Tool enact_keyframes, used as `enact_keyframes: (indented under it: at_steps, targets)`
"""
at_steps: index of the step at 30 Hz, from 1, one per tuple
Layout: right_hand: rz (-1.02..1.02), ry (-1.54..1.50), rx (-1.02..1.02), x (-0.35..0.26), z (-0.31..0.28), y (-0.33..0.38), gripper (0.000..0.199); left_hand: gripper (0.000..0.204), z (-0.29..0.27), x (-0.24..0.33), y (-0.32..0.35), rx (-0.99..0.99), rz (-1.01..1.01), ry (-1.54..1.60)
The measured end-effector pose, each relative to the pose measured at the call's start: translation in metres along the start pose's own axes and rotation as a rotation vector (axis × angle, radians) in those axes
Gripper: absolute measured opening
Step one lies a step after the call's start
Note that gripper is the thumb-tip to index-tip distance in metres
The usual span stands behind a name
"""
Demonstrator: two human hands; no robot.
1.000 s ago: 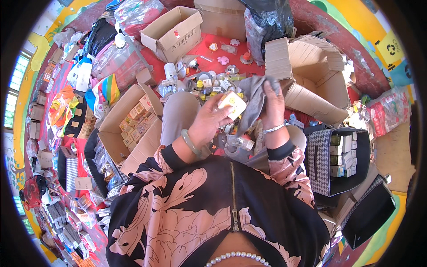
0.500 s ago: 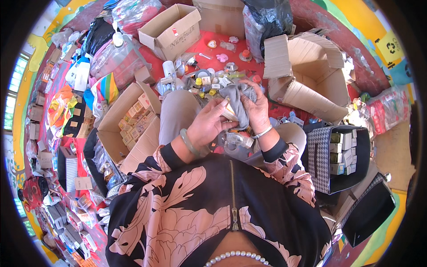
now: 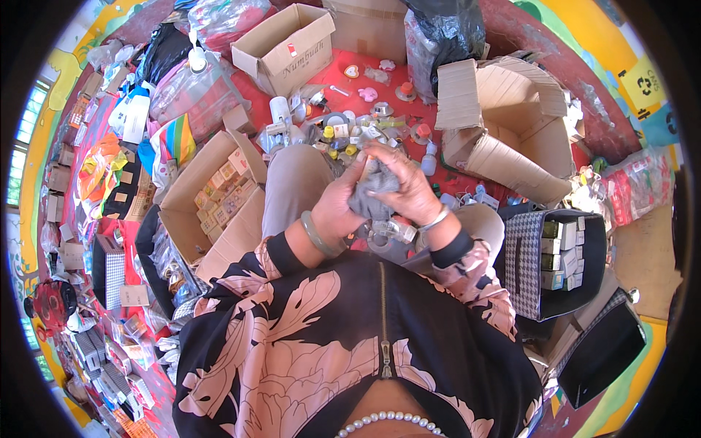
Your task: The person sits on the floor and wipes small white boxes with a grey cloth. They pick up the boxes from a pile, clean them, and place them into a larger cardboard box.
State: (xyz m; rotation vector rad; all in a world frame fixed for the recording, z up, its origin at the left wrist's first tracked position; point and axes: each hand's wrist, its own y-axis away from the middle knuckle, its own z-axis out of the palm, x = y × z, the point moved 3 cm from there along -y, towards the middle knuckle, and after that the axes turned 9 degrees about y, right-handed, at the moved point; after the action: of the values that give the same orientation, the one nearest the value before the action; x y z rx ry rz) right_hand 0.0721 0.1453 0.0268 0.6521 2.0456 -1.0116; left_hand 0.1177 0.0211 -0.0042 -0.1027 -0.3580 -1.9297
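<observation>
A crumpled grey cloth point(image 3: 372, 196) is bunched between my two hands above my lap. My left hand point(image 3: 339, 207) grips it from the left, thumb pointing up along its edge. From the right, my right hand point(image 3: 406, 188) is curled over the cloth with bent fingers. A small pale object shows at the top of the bundle; its kind is mostly hidden by fingers and cloth. Beyond my hands lies a pile of small bottles with yellow caps point(image 3: 329, 132) and other small items. A clear plastic piece point(image 3: 394, 231) rests just below the cloth.
An open carton of small patterned boxes point(image 3: 252, 162) stands at my left. At the right are an open cardboard box point(image 3: 467, 139) and a houndstooth bin point(image 3: 523, 255) holding small boxes. Another carton point(image 3: 281, 73) stands ahead, near a dark plastic bag point(image 3: 453, 29).
The cloth has gone from hanging in folds to a tight bundle, slightly lower. My right hand has closed over it, and the pale object is now more covered.
</observation>
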Motion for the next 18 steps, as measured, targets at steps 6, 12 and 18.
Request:
enact_keyframes:
  at_steps: [6, 12, 18]
  targets:
    - [0.269, 0.072, 0.285, 0.007, 0.008, 0.007, 0.039, 0.04, -0.013, -0.008, -0.005, -0.006, -0.034, 0.072]
    - [0.539, -0.847, 0.602, 0.038, -0.02, 0.005, 0.032, 0.045, 0.01, -0.002, 0.0, 0.077, -0.043, 0.047]
    - [0.439, -0.945, 0.571, 0.043, -0.049, 0.009, 0.047, 0.063, 0.008, 0.017, 0.003, -0.117, -0.07, 0.129]
